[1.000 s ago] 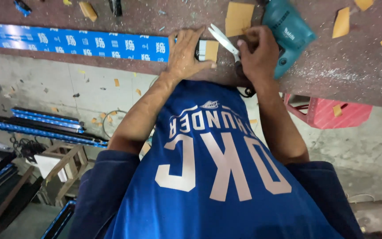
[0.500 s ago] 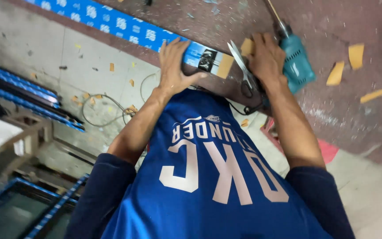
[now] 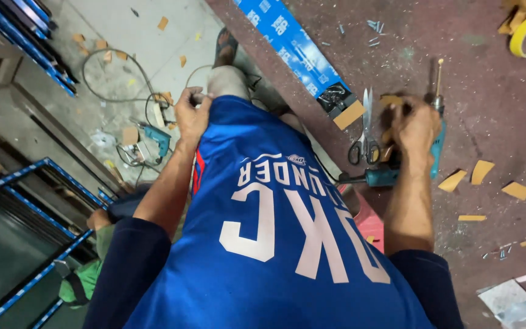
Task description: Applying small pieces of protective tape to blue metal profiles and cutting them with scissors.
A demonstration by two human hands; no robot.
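Two hands apart, one on cloth, one on a tool.
Left hand (image 3: 191, 114) pinches the blue jersey hem (image 3: 226, 106); right hand (image 3: 414, 126) grasps the teal power drill (image 3: 436, 143) on the speckled maroon workbench (image 3: 488, 91), beside steel scissors (image 3: 363, 137).

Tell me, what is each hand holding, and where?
The right hand rests on the teal drill on the table, around its body; how firm the grip is cannot be told. The left hand pinches the blue shirt's hem.

Smooth blue jersey cloth (image 3: 275, 244), glossy teal plastic drill (image 3: 436, 146) with bare metal bit, shiny steel scissors (image 3: 365, 131), matt brown cardboard scraps (image 3: 482, 172), rough speckled maroon table (image 3: 488, 91), glossy blue-filmed metal bar (image 3: 293, 49)
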